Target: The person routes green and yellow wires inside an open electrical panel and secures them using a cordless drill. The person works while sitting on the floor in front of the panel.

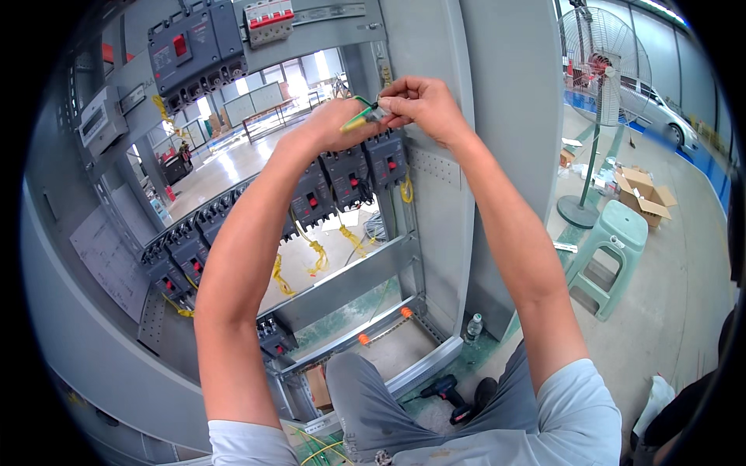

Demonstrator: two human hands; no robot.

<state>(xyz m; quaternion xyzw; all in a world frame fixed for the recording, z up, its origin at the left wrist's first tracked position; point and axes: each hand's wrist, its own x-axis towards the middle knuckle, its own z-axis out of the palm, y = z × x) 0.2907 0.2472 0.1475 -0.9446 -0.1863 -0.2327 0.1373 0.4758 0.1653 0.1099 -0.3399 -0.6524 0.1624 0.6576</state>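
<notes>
Both my arms reach up in front of the open grey metal cabinet point(435, 256). My left hand point(330, 128) is closed around a short green-and-yellow wire point(356, 123), which bends up in a green loop. Thumb and fingers of my right hand point(426, 109) pinch at the wire's dark end, close beside the left fingertips. Something pale lies between the two hands, too small to make out. Just below them is a row of dark circuit breakers point(311, 198) with red switches, partly hidden by my left forearm.
A larger breaker point(194, 50) and a red-and-white breaker point(269, 22) sit on the upper rail. Bundled yellow wires point(317, 256) hang below the row. A cordless drill point(444, 390) lies by my feet. To the right stand a green stool point(610, 256), a fan point(598, 66) and an open carton point(643, 194).
</notes>
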